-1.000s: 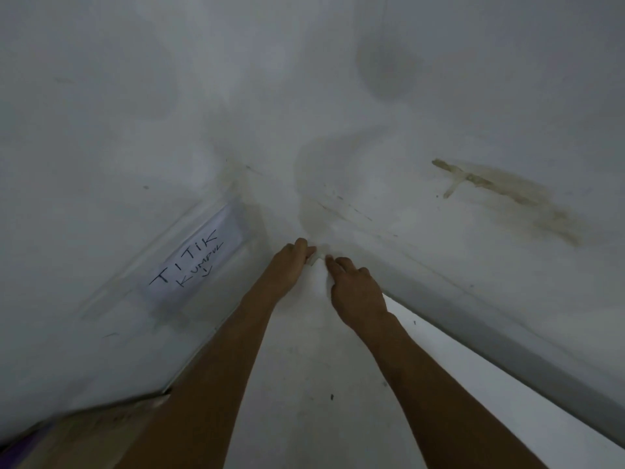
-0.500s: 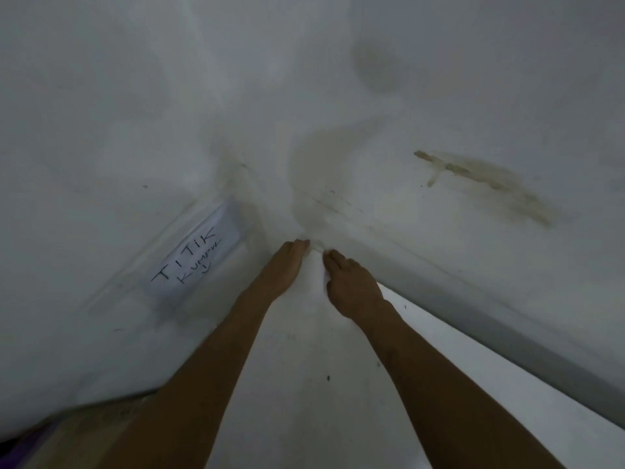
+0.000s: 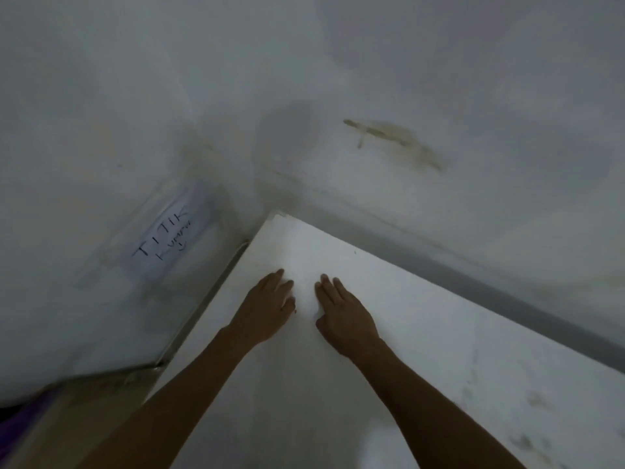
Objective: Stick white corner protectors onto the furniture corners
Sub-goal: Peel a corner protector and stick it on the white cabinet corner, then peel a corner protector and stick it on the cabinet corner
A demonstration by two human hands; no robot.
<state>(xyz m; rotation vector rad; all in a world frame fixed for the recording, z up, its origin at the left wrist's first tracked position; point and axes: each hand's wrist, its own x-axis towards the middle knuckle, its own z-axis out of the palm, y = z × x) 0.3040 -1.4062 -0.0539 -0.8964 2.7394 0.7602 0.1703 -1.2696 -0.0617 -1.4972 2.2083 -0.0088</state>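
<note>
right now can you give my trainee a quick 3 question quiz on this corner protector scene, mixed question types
1. True or false: the left hand grips the corner protector.
2. The paper note is taped: A) on the white furniture top B) on the wall left of the corner C) on the right wall.
3. Fill in: both hands lie ___ on the top, the right hand beside the left.

Key: 1 false; 2 B; 3 flat

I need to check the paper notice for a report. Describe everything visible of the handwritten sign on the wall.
The handwritten sign is a pale paper sheet lying flat on the left wall, apparently under clear film. Dark marker reads "TITIK", with a smaller, blurred second line below. It sits tilted in the view, near the room corner, above the white furniture top. Neither hand touches it.
</note>
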